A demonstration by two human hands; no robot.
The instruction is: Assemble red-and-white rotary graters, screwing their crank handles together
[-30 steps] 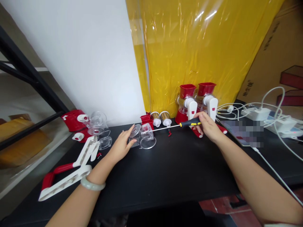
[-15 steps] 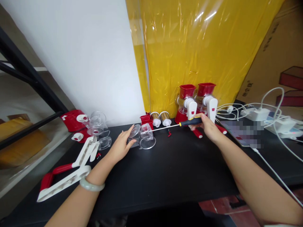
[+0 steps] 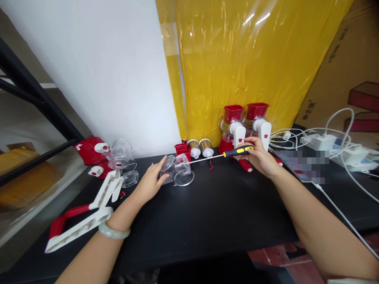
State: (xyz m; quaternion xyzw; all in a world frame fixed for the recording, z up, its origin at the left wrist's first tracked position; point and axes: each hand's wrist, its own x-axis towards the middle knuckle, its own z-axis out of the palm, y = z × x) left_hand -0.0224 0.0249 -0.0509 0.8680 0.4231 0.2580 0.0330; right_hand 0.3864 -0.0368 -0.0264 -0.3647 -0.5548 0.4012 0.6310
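Observation:
My left hand [image 3: 152, 180] is around the left side of a clear plastic grater housing [image 3: 182, 165], which lies on its side on the black table; its fingertips are partly hidden. In my right hand [image 3: 260, 158] is a long screwdriver [image 3: 238, 151] with a black and yellow handle, held almost level. Its thin shaft points left and the tip reaches the housing's clear square opening. Whether the tip sits in a screw I cannot tell. Behind the housing are red plastic parts [image 3: 182, 150] and two drum blades [image 3: 200, 148]. A small red piece [image 3: 211, 166] lies near the shaft.
Two assembled red and white drum graters [image 3: 233, 123] stand behind my right hand. At left lie white crank handles [image 3: 81, 227], red bases [image 3: 94, 150] and more clear housings [image 3: 121, 154]. To the right are a tablet [image 3: 296, 166], white cables and chargers [image 3: 321, 142].
The screwdriver handle has turned in my right hand, showing more yellow, and the right fingers have shifted on it. My left hand and the clear housing keep their place.

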